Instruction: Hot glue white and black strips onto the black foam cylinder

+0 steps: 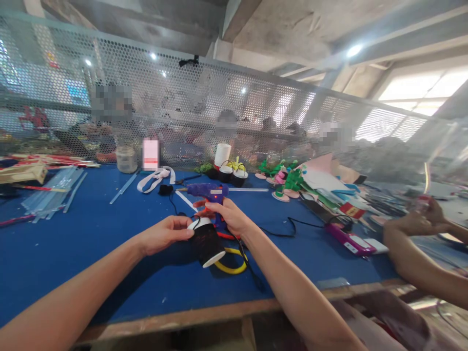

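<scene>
My left hand (165, 234) grips the rim of a small black cup-shaped basket (206, 243) that lies tilted on the blue table (91, 243). My right hand (229, 216) rests at the handle of a purple hot glue gun (207, 191), which stands just behind the basket with its nozzle to the left. A yellow loop (231, 266) lies under the basket, and a black cord (281, 233) runs right from the gun.
Clear glue sticks (51, 192) lie at far left, a white ribbon (155, 178) and finished black baskets (232, 174) at the back. Green and pink foam pieces (292, 183) pile at right. A co-worker's hands (420, 222) work at the right edge near a pink device (349, 240). A perforated screen (219, 112) backs the table.
</scene>
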`<state>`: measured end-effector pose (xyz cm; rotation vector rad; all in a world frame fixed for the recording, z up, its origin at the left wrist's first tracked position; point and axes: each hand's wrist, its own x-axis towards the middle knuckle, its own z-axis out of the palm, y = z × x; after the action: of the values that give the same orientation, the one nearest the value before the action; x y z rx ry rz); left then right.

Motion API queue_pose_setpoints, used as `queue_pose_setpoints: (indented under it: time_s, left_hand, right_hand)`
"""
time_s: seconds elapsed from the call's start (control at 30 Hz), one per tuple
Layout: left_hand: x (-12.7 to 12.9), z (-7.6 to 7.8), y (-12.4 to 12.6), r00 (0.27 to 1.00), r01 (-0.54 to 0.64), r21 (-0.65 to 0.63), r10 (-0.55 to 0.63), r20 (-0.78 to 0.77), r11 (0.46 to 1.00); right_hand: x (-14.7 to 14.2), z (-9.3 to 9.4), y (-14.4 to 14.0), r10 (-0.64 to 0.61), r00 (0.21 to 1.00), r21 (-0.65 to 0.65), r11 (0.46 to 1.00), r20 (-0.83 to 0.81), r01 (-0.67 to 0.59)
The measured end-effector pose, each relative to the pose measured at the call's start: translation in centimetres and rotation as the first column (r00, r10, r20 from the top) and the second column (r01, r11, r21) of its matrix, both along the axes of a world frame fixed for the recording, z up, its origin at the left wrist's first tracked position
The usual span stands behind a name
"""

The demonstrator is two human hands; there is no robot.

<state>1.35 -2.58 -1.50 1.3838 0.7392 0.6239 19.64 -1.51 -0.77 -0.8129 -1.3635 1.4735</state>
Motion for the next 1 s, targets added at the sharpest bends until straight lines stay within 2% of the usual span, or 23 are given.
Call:
queue_pose_setpoints:
  time_s: [0.1,0.2,0.27,0.3,0.37,0.43,0.6,0.8,1.0]
  left_hand:
    - [-0.2,0.1,0.5,0.990,-0.127,0.158,0.135,-0.045,0.979]
    - [-0.5,0.1,1.2,0.951,-0.248,0.326,0.293,-0.098,0.913]
    - [-0.7,0.0,1.6,0.921,-0.300,0.403,0.372,-0.112,0.865]
    - [-0.8,-0.1,1.8,0.905,-0.320,0.440,0.408,-0.120,0.839]
    - [-1.0,-0.3,2.1,0.868,-0.340,0.517,0.474,-0.149,0.786]
    - [-1.1,-0.5,2.3,0.840,-0.344,0.554,0.512,-0.180,0.758]
    - [-1.4,-0.7,2.5,0.852,-0.313,0.540,0.482,-0.203,0.781]
    - [-1.4,-0.8,2.8,0.864,-0.309,0.522,0.463,-0.195,0.795]
    - [-1.3,-1.1,3.0,0.860,-0.320,0.535,0.476,-0.181,0.782]
  right_hand:
    - [0.3,-0.1,0.3,-0.214,0.976,0.117,0.971,0.032,0.209]
    - [1.0,-0.3,0.5,-0.426,0.898,0.275,0.882,0.113,0.383]
    - [1.3,-0.4,0.4,-0.506,0.848,0.335,0.835,0.159,0.436]
    - [1.3,-0.5,0.3,-0.515,0.838,0.337,0.833,0.181,0.439]
    - [1.2,-0.5,-0.1,-0.480,0.841,0.310,0.862,0.250,0.401]
    - [0.9,-0.5,-0.5,-0.434,0.837,0.292,0.892,0.335,0.345]
    - [0.3,-0.7,-1.2,-0.366,0.791,0.281,0.925,0.490,0.254]
    - [0.1,-1.0,-1.3,-0.483,0.694,0.480,0.849,0.534,0.221]
    - [-0.5,-1.0,-1.8,-0.457,0.686,0.511,0.847,0.566,0.144]
